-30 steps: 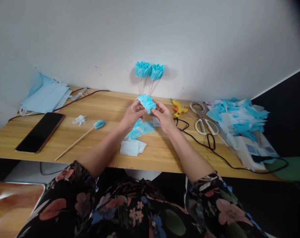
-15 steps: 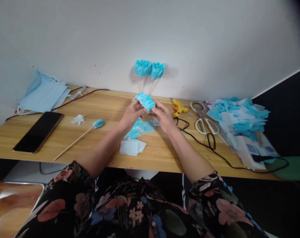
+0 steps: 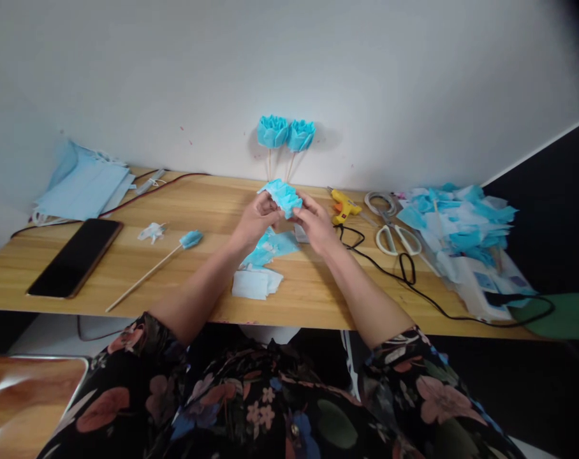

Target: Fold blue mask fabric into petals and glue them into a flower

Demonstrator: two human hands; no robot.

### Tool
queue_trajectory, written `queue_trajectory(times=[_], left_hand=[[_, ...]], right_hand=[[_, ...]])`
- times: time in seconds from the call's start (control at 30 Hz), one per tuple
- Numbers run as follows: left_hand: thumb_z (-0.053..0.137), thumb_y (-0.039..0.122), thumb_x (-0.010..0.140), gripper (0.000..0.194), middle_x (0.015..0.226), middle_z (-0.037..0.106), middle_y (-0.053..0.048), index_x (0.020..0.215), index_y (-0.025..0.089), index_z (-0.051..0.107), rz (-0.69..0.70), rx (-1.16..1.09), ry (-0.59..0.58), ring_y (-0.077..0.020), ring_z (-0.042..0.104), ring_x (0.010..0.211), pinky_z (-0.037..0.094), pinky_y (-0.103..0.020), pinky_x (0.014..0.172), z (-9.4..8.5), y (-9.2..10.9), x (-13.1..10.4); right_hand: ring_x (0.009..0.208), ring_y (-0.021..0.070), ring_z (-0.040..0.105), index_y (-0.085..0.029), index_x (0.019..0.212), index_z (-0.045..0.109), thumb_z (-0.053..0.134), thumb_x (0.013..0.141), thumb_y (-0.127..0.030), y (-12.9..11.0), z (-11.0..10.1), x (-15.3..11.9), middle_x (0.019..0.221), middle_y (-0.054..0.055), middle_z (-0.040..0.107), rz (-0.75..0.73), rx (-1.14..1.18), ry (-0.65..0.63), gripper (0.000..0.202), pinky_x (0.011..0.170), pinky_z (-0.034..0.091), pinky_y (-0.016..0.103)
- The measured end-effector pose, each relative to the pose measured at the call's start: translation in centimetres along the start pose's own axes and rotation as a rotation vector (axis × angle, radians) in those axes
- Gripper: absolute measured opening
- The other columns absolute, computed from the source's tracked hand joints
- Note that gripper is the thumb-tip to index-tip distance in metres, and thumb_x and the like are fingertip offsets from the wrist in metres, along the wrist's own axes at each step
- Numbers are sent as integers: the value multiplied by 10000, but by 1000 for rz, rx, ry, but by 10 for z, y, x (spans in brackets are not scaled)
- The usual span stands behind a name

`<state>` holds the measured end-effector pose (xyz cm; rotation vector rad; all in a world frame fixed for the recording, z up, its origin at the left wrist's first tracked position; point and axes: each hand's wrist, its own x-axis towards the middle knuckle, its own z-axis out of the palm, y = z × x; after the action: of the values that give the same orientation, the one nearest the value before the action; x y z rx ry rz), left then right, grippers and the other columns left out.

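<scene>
- While the left hand (image 3: pixel 255 224) pinches one end of a wavy blue strip (image 3: pixel 285 199), the right hand (image 3: pixel 317 228) pinches the other end.
- The fingers of both hands are closed on the strip, with the thumbs nearest to the person.
- The strip is up in the air over the middle of the wooden table (image 3: pixel 198 199), and its top edge is all frilly.
- Just behind it, two blue flowers (image 3: pixel 273 132) on thin sticks lean by the wall.
- Below the hands lie some blue scraps (image 3: pixel 266 250), and white pieces (image 3: pixel 250 284) lie next to them, closer to the person.
- To the left, a long stick with a small blue bud (image 3: pixel 190 240) lies flat, near a little white scrap (image 3: pixel 152 233).
- Farther left are a black phone (image 3: pixel 74 258) and a pile of blue masks (image 3: pixel 86 183).
- To the right of the hands are a yellow glue gun (image 3: pixel 344 206) and scissors (image 3: pixel 398 241) with white handles.
- A big messy heap (image 3: pixel 461 220) of blue and white bits sits past the scissors.
</scene>
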<state>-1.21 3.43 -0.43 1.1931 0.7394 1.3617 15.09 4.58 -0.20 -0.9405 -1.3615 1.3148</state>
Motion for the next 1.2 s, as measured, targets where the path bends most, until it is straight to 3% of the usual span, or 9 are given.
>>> queue_trajectory(times=[0.13,0.2,0.27,0.37,0.47,0.6,0.77,1.03,1.2], left_hand=[[774,231,701,313,722,582,56,957,190,598,1,-7,40,-57,529,552,425,-195,537,-6,2,3],[772,237,706,301,718,579,57,942,188,592,17,-9,43,-58,538,545,438,-200,542,-8,3,5],[775,242,707,290,713,579,56,917,186,584,38,-4,42,-57,542,542,440,-200,540,-10,5,6],[772,226,710,268,704,568,61,865,187,557,56,28,72,-48,528,517,417,-196,515,-13,6,7],[748,191,719,248,685,548,72,839,193,531,62,72,153,-39,504,483,388,-193,487,-19,6,10],[717,161,729,233,665,538,79,837,204,516,71,93,248,-40,488,466,383,-196,479,-25,5,13],[699,151,729,234,630,537,72,796,213,483,75,81,289,-54,491,466,387,-210,483,-27,4,14],[693,163,725,249,589,510,84,785,218,458,72,78,277,-59,481,450,371,-211,475,-25,3,15],[731,173,722,300,641,508,83,791,217,443,85,60,299,-46,474,468,375,-206,485,-31,6,18]], right_hand=[[1310,275,566,-311,1387,587,556,858,-617,-8,-3,-2,1448,43,622,-19,-49,-44,612,817,590,368],[1332,284,549,-323,1390,579,564,863,-640,-7,1,-4,1493,37,586,-26,-75,-83,615,724,583,337],[1203,266,616,-300,1305,631,645,826,-634,-4,7,-7,1391,47,651,-19,-102,-138,584,636,549,293],[797,180,644,-220,994,713,751,744,-632,2,11,-7,935,42,737,26,-171,-148,483,552,480,258],[550,106,508,-194,772,677,767,717,-654,-2,-1,1,607,-26,591,0,-166,55,472,534,441,252],[535,81,484,-215,786,630,717,785,-664,-16,-33,17,620,-54,539,-189,-29,427,458,546,433,233],[529,68,481,-214,797,621,746,802,-590,-19,-49,24,637,-64,537,-197,82,541,397,535,432,215],[556,68,534,-216,858,702,755,806,-554,-3,-43,25,651,-54,584,-171,60,491,346,551,472,207],[842,158,721,-240,1092,754,723,830,-559,4,-36,16,903,21,772,-148,-112,237,414,762,583,297]])
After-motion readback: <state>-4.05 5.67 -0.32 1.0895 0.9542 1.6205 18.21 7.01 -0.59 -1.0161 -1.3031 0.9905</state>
